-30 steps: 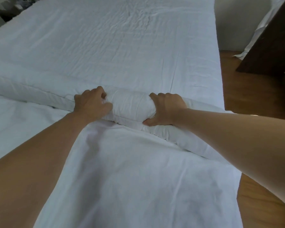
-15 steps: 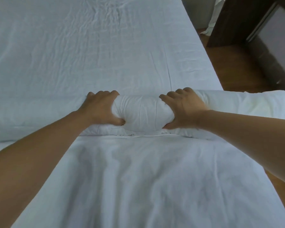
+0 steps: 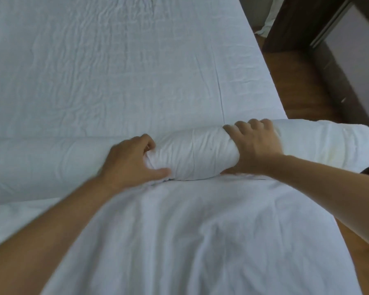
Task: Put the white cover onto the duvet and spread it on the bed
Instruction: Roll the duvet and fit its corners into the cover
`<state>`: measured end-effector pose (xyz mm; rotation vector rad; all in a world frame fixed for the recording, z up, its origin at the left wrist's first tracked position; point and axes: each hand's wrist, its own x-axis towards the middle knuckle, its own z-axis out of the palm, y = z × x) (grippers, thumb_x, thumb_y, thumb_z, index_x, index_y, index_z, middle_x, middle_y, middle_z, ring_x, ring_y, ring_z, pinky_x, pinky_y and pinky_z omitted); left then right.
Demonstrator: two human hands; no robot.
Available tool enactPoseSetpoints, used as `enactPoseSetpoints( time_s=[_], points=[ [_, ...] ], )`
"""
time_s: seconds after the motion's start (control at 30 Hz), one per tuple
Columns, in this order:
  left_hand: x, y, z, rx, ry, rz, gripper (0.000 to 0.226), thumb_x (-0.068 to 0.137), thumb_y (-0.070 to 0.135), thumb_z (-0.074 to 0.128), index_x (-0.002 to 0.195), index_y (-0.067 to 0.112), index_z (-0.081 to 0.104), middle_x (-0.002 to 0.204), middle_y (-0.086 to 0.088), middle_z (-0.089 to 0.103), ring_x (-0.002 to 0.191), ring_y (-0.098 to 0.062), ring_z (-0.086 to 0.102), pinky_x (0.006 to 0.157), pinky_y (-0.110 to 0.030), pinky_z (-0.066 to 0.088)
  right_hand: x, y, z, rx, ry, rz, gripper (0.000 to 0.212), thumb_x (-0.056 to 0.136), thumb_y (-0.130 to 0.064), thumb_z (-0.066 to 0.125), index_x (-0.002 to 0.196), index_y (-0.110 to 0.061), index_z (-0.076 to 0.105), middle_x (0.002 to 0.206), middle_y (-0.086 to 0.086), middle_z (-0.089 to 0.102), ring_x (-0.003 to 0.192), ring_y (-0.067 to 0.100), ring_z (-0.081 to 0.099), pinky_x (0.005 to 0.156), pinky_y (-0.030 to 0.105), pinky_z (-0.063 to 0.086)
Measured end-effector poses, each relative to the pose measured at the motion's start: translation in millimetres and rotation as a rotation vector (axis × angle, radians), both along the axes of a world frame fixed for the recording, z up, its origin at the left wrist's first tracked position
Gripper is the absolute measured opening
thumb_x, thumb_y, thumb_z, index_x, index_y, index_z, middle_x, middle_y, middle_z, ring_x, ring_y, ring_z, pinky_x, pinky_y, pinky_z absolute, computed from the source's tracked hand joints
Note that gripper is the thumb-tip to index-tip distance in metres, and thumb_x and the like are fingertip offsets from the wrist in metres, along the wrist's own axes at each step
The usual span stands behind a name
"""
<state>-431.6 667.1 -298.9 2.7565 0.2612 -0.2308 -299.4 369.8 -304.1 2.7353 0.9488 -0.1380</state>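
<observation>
Left hand (image 3: 130,160) and right hand (image 3: 254,145) grip what looks like the rolled duvet (image 3: 192,154).

Both forearms are bare to the frame edge, no sleeves showing, and the hands (image 3: 255,145) wear nothing.

A brown wooden floor (image 3: 294,86) runs along the right side. Dark wooden furniture (image 3: 290,22) stands at upper right, a pale panel (image 3: 358,52) beside it. White fabric (image 3: 268,20) hangs behind, touching the floor.
</observation>
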Motion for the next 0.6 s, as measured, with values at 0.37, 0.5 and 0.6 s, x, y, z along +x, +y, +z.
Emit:
enactPoseSetpoints(
  time_s=[0.37,0.5,0.6],
  points=[
    [-17.9,-7.1,-29.3,0.281,-0.037,-0.050,0.106,0.036,0.091,0.065,0.129,0.040,0.052,0.108,0.011,0.064,0.099,-0.021,0.062,0.086,-0.041,0.046,6.6,-4.4,12.4,0.058,0.188,0.014,0.109,0.064,-0.105,0.024,0.145,-0.034,0.038,0.131,0.005,0.057,0.116,0.032,0.056,0.100,0.050,0.044],
    [-78.3,-36.3,-36.3,0.313,-0.182,-0.006,0.105,0.045,0.089,0.066,0.131,0.030,0.057,0.113,0.004,0.061,0.098,-0.026,0.056,0.087,-0.043,0.038,-36.1,-24.5,5.3,0.036,0.111,0.064,0.118,0.057,-0.108,0.021,0.144,-0.032,0.040,0.126,0.002,0.062,0.109,0.032,0.060,0.099,0.051,0.041],
    [-84.1,-32.2,-7.9,0.124,-0.055,-0.053,0.108,0.041,0.099,0.063,0.130,0.038,0.052,0.114,0.014,0.059,0.100,-0.017,0.056,0.089,-0.040,0.043,-74.0,-50.5,-1.7,0.118,-0.005,0.123,0.104,0.062,-0.102,0.042,0.132,-0.026,0.053,0.117,0.005,0.062,0.100,0.034,0.058,0.093,0.051,0.039]
  ],
)
